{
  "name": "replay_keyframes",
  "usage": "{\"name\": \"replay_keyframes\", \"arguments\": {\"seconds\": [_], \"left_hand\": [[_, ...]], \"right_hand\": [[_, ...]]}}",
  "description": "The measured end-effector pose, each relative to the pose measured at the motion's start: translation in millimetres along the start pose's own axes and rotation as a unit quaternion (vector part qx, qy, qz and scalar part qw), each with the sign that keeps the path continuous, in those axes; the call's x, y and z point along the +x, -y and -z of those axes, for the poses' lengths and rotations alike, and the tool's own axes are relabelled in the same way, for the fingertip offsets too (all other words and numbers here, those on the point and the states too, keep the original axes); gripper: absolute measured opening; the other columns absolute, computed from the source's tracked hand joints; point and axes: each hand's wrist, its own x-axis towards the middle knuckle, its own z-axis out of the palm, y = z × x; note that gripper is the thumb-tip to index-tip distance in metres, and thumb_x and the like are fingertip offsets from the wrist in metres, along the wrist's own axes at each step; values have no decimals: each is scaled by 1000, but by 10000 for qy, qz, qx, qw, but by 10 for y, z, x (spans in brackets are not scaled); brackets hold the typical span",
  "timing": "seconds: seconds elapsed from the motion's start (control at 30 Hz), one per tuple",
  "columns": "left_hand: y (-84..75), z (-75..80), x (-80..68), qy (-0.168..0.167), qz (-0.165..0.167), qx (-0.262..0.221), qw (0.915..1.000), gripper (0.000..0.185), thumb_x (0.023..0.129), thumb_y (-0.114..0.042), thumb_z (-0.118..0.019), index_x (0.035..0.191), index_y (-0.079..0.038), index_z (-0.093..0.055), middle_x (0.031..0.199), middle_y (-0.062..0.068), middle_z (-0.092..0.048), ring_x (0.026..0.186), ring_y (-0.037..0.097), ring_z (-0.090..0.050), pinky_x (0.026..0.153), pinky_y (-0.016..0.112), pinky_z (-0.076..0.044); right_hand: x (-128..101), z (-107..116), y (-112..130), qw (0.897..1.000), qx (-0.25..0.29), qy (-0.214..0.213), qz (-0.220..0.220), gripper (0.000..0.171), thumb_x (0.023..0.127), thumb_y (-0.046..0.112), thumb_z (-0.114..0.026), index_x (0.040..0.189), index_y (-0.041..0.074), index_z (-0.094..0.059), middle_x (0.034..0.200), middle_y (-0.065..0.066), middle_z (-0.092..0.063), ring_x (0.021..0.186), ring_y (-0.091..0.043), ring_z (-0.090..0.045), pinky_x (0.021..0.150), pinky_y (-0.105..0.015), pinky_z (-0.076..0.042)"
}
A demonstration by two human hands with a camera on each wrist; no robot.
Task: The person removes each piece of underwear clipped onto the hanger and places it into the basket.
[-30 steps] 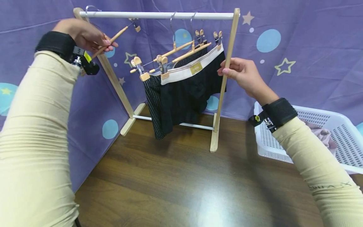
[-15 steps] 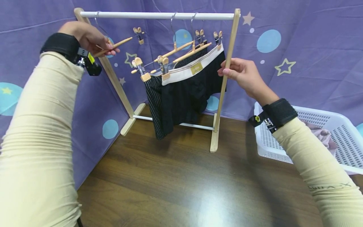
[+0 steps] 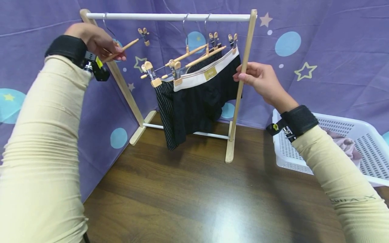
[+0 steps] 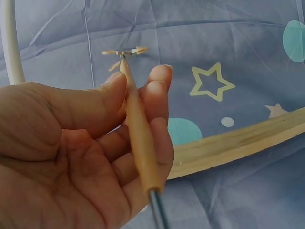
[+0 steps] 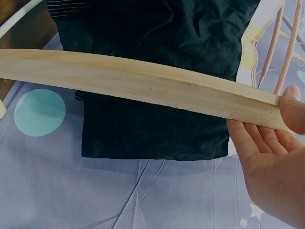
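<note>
My left hand grips the wooden bar of a clip hanger, whose metal hook meets the white rail near its left end. In the left wrist view, thumb and fingers close around this hanger; its far clips hold no garment. My right hand pinches the right post of the wooden clothes rack, thumb on one side and fingers on the other in the right wrist view. Black shorts with a white waistband hang from a clip hanger beside that post. Behind them hangs a black pinstriped garment on another clip hanger.
The rack's white rail spans its two posts, with feet on the brown wooden surface. At right stands a white perforated basket holding a mauve cloth. A purple patterned curtain stands close behind and at left.
My left hand has moved slightly right and down with the hanger; its hook went from above the rail down to it. My right hand stays on the post.
</note>
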Motion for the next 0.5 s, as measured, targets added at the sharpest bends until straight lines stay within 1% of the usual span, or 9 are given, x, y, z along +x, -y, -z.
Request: {"name": "replay_keyframes", "arguments": {"seconds": [0.13, 0.27, 0.33, 0.37, 0.5], "left_hand": [[-33, -15, 1, 16, 9, 428, 9991, 55, 111, -26, -24, 83, -25, -71, 83, -18, -73, 81, -5, -64, 82, 21, -50], [-86, -57, 6, -184, 18, 779, 9968, 52, 112, -17, -25, 83, -20, -67, 80, -15, -71, 80, -4, -64, 81, 18, -53], [-109, -71, 4, -290, 56, 836, 9961, 51, 112, -15, -24, 82, -16, -65, 79, -12, -70, 78, -2, -64, 80, 17, -53], [-116, -73, 2, -319, 78, 865, 9957, 49, 112, -14, -24, 82, -15, -63, 78, -11, -69, 77, -2, -64, 80, 16, -53], [-125, -51, -41, -415, 96, 1146, 9925, 45, 112, -15, -24, 83, -14, -58, 79, -10, -66, 77, -1, -63, 81, 18, -53]], "right_hand": [[10, -1, -7, 10000, -45, 5, -14, 13, 98, 4, -66, 110, 2, -70, 93, 1, -78, 93, -9, -74, 89, -16, -58], [20, -6, -9, 10000, -43, 11, -5, 13, 98, 4, -66, 110, 1, -69, 93, 1, -78, 93, -9, -74, 89, -17, -58], [27, -12, -10, 10000, -87, 11, 1, 13, 98, 4, -65, 110, 2, -69, 93, 2, -78, 93, -9, -74, 89, -16, -58], [30, -15, -10, 9999, -99, 12, 5, 13, 98, 4, -65, 110, 2, -69, 93, 2, -78, 93, -9, -74, 89, -16, -58], [50, -28, -17, 9999, -136, 15, 18, 13, 98, 4, -65, 110, 1, -69, 93, 3, -78, 93, -8, -74, 88, -16, -58]]}}
